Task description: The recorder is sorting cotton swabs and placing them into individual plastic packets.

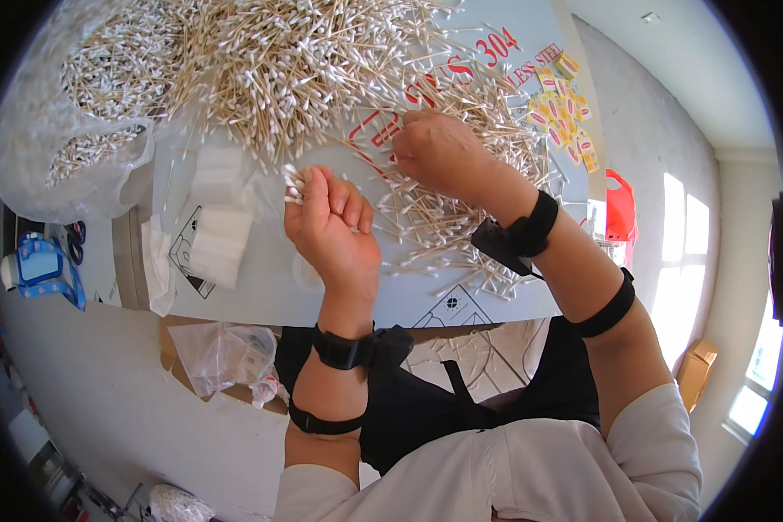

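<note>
A small bundle of cotton swabs (292,184) pokes out of my left hand (335,213), which is closed around it with the white tips showing past the thumb. To its right, my right hand (444,150) hovers over the loose swabs, its fingers curled in. Whatever those fingers hold, if anything, is hidden. A large heap of cotton swabs (278,74) with wooden sticks covers the far side of the table. A looser scatter of swabs (435,222) lies beneath and in front of my right hand.
A clear plastic bag of swabs (70,165) stands at far left. White folded packets (222,230) lie left of my left hand. Small yellow labels (565,113) are at the right edge of the table (531,300). Scissors (76,239) and a blue lanyard (48,265) sit at left.
</note>
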A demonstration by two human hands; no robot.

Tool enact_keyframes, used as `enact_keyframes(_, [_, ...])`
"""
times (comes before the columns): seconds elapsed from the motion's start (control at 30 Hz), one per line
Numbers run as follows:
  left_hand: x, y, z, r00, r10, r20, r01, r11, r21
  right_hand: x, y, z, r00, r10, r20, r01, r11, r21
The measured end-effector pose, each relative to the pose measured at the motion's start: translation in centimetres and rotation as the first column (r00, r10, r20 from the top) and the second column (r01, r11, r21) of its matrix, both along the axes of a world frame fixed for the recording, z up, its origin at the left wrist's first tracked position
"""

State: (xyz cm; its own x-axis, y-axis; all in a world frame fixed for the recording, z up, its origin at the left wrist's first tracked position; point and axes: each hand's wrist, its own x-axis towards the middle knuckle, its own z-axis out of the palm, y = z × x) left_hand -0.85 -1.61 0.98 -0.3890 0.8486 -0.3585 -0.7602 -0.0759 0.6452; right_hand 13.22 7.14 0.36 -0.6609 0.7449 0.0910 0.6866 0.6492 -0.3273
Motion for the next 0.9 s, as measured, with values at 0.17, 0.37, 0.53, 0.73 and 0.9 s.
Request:
enact_keyframes(0.17, [-0.1, 0.1, 0.0, 1.000, -0.017, -0.001, 0.017, 1.000, 0.011, 1.3, 1.4, 1.9, 0.929, -0.251, -0.270, 0.158, 0.933, -0.323])
enact_keyframes(0.37, [0.5, 0.7, -0.7, 0.989, -0.117, 0.086, 0.112, 0.992, 0.066, 3.6, 1.7, 5.7, 0.648, -0.508, -0.567, 0.181, 0.826, -0.534])
enact_keyframes(0.53, [2.5, 1.5, 0.3, 0.985, -0.127, -0.116, 0.128, 0.992, -0.005, 2.6, -0.8, 5.8, 0.768, -0.361, -0.529, -0.045, 0.793, -0.607])
enact_keyframes(0.73, [2.3, 1.1, -1.0, 0.924, -0.370, 0.094, 0.368, 0.929, 0.037, -0.1, -3.6, 3.8, 0.823, -0.222, -0.523, 0.158, 0.974, -0.165])
enact_keyframes(0.9, [1.6, 1.3, -0.6, 0.957, -0.277, 0.090, 0.279, 0.960, -0.004, 2.7, -3.3, 3.1, 0.865, -0.331, -0.376, 0.405, 0.904, 0.138])
